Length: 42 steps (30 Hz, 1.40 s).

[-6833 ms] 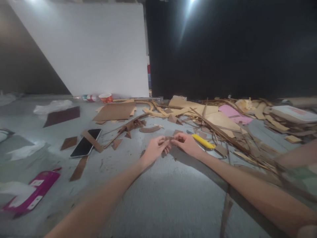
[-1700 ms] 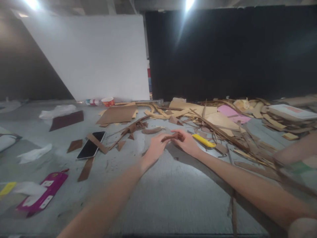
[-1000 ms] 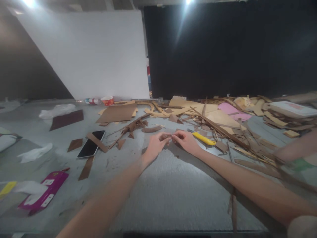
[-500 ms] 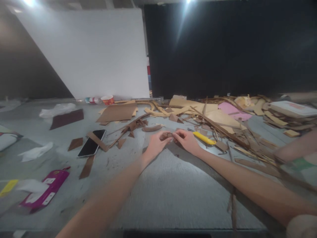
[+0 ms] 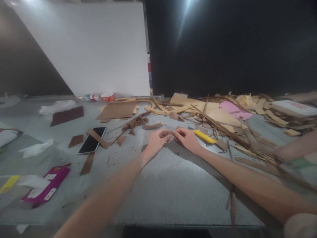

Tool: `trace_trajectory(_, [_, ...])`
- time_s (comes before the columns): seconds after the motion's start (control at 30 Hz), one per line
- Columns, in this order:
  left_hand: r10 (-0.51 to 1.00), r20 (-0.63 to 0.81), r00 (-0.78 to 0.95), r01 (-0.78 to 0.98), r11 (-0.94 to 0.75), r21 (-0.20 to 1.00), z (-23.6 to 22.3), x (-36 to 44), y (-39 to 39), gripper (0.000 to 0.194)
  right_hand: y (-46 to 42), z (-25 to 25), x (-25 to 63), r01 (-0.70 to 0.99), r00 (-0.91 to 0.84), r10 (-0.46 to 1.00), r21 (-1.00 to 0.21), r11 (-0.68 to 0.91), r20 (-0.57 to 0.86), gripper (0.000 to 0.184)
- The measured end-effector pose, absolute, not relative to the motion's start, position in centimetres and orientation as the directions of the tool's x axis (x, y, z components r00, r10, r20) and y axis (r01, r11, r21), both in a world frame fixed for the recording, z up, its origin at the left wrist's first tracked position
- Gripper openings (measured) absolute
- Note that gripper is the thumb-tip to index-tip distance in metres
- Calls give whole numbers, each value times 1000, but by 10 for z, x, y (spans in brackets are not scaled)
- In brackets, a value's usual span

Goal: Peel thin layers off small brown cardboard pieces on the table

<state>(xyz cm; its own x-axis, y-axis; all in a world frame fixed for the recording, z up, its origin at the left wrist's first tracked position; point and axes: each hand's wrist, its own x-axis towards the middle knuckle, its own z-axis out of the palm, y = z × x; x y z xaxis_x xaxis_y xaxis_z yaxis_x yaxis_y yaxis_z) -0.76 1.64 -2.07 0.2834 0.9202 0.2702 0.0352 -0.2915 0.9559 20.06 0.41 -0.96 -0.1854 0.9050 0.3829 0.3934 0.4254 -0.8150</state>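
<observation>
Mid-table, my left hand (image 5: 158,141) and my right hand (image 5: 186,138) meet at the fingertips, both pinching a small brown piece (image 5: 170,133). Fingers cover most of it, so its full shape is hidden. Just right of my right hand lies a yellow utility knife (image 5: 205,137). Beyond my left hand rests a curved brown strip (image 5: 152,126). A heap of thin brown scraps (image 5: 133,124) spreads to the left of that strip.
A phone (image 5: 92,142) with a brown strip across it lies left, near a purple wipes pack (image 5: 49,185). Brown and tan offcuts (image 5: 223,120) cover the back and right. Another person's arm (image 5: 297,147) reaches in at right. A white board (image 5: 99,49) stands behind.
The small brown piece shows less between my fingers now, as my fingertips have shifted slightly on it. The camera view has tilted a little; the table items lie as before.
</observation>
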Motion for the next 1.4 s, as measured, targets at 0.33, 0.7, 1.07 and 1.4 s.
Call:
trace_trajectory(0.33, [914,236,330,11,-253,967,-20,-7,17,46,3,-10,200,395,-190,890,-798,455,413,41])
trace_trajectory(0.7, [925,225,307,35,-247,968,-27,-7,23,51,4,-7,198,426,-260,894,-788,444,364,35])
trace_trajectory(1.07, [939,171,300,85,-205,975,-26,-4,21,46,5,-10,201,487,-274,892,-748,452,361,44])
trace_trajectory(1.4, [909,226,349,20,-249,968,-25,-7,22,50,6,-10,201,400,-243,887,-792,461,394,32])
